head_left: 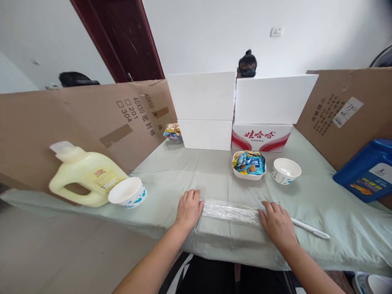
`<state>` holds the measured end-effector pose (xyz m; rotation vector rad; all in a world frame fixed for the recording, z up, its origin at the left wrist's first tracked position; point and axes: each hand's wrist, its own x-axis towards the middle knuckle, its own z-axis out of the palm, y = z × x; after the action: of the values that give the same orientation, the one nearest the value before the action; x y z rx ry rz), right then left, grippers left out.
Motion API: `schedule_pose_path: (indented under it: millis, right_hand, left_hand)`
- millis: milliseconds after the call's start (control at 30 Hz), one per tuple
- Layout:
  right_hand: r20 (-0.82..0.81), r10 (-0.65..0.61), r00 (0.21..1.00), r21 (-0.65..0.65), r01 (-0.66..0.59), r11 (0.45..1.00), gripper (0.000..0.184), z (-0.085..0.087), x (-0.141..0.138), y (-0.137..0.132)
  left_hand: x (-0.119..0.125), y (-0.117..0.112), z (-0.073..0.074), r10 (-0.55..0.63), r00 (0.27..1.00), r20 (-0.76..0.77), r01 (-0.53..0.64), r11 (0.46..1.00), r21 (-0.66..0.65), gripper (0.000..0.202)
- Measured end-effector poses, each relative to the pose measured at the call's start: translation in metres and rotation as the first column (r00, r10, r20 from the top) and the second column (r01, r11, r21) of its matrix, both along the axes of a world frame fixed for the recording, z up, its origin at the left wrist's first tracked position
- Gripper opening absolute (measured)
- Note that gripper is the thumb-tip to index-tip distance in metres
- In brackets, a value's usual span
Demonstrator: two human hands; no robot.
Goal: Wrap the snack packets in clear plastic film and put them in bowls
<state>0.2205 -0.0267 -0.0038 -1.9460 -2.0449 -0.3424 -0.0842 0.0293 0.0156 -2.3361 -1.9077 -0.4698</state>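
Note:
A crinkled strip of clear plastic film [230, 210] lies across the cloth near the front edge of the table. My left hand [189, 207] is closed on its left end, and at the other end my right hand [278, 222] grips it with bent fingers. Just beyond my right hand lies a slim white pen-like stick [312, 228], its near part hidden behind the hand. Farther back stands a white tub [248, 176] filled with blue and yellow snack packets [254, 164], beside a paper bowl [286, 170].
On the left, a yellow jug [102, 169] leans behind another paper bowl [128, 192]. A blue bottle [367, 171] stands at the right. White boxes [205, 134] and cardboard panels [134, 118] line the back and sides. Behind them is another person [247, 63].

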Motion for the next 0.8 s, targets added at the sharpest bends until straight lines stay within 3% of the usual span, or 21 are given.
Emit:
schedule_pose_path:
  millis: [100, 167, 233, 300, 400, 500, 600, 700, 800]
  right_hand:
    - [0.006, 0.199, 0.980, 0.135, -0.198, 0.971, 0.033, 0.009, -0.020, -0.001]
    - [0.028, 0.386, 0.922, 0.082, -0.387, 0.919, 0.044, 0.006, -0.037, 0.000]
    - [0.044, 0.488, 0.872, -0.033, -0.487, 0.873, 0.064, -0.004, -0.048, 0.002]
    - [0.041, 0.474, 0.880, -0.121, -0.466, 0.876, 0.080, -0.019, -0.046, -0.001]
    - [0.042, 0.363, 0.931, -0.111, -0.357, 0.927, 0.089, -0.038, -0.025, -0.015]
    - [0.067, 0.306, 0.950, 0.020, -0.308, 0.951, 0.076, -0.045, 0.001, -0.040]
    - [0.061, 0.311, 0.948, 0.102, -0.316, 0.943, 0.050, -0.042, 0.017, -0.068]
    - [-0.004, 0.342, 0.940, 0.142, -0.338, 0.930, 0.040, -0.029, 0.019, -0.092]
    - [-0.033, 0.432, 0.902, 0.210, -0.416, 0.885, 0.032, -0.009, 0.016, -0.108]
  left_hand:
    - [0.024, -0.015, -0.001, -0.137, 0.990, 0.018, 0.133, 0.980, 0.146, 0.031]
    - [0.042, -0.024, -0.008, -0.311, 0.950, 0.024, 0.308, 0.949, 0.072, 0.039]
    - [0.052, -0.029, -0.018, -0.420, 0.907, 0.006, 0.419, 0.904, -0.081, 0.055]
    - [0.049, -0.029, -0.026, -0.424, 0.905, -0.026, 0.409, 0.888, -0.211, 0.071]
    - [0.030, -0.025, -0.031, -0.330, 0.942, -0.067, 0.299, 0.911, -0.284, 0.072]
    - [0.018, -0.028, -0.028, -0.228, 0.971, -0.068, 0.209, 0.953, -0.220, 0.064]
    - [0.031, -0.044, -0.025, -0.172, 0.985, -0.024, 0.170, 0.983, -0.076, 0.046]
    - [0.059, -0.065, -0.026, -0.324, 0.944, 0.065, 0.327, 0.944, -0.050, 0.043]
    - [0.076, -0.078, -0.029, -0.563, 0.814, 0.143, 0.577, 0.813, -0.080, 0.054]
